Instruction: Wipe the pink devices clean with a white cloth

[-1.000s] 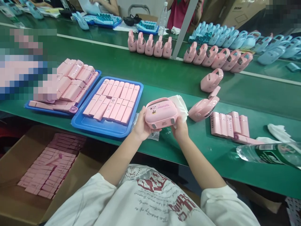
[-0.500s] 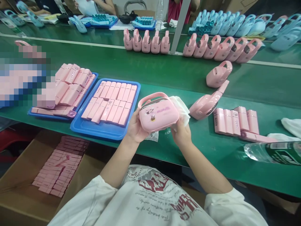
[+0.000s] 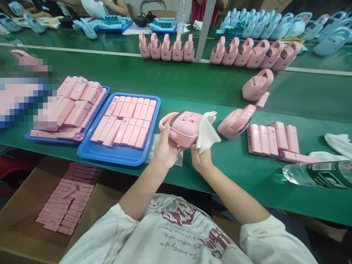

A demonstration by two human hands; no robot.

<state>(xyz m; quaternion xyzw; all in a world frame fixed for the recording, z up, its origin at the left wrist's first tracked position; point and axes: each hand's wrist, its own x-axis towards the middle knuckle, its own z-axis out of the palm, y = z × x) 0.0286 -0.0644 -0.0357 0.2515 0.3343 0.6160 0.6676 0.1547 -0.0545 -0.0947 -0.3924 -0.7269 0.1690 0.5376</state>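
My left hand (image 3: 165,148) is closed around the handle side of a pink portable speaker (image 3: 184,128) with a printed picture on its face. It is held tilted above the green bench, its handle pointing left. A white cloth (image 3: 207,132) is gripped in my right hand (image 3: 202,157) and hangs against the speaker's right end. The fingertips of that hand lie under the speaker's lower right edge, partly hidden. Just right of the cloth, another pink speaker (image 3: 235,123) rests on the bench. A clear plastic bag (image 3: 178,159) lies beneath my hands.
Blue trays (image 3: 110,157) of pink oblong pieces stand left, above a carton (image 3: 16,205) of similar pieces. More pink pieces (image 3: 264,139) and a plastic bottle (image 3: 319,174) lie right. Rows of pink speakers (image 3: 166,47) stand beyond, near a metal post (image 3: 205,31). People sit across.
The speaker has turned in my hands, its printed face tipping upward and its handle swinging left. My right hand has lowered slightly, and the cloth now hangs more openly.
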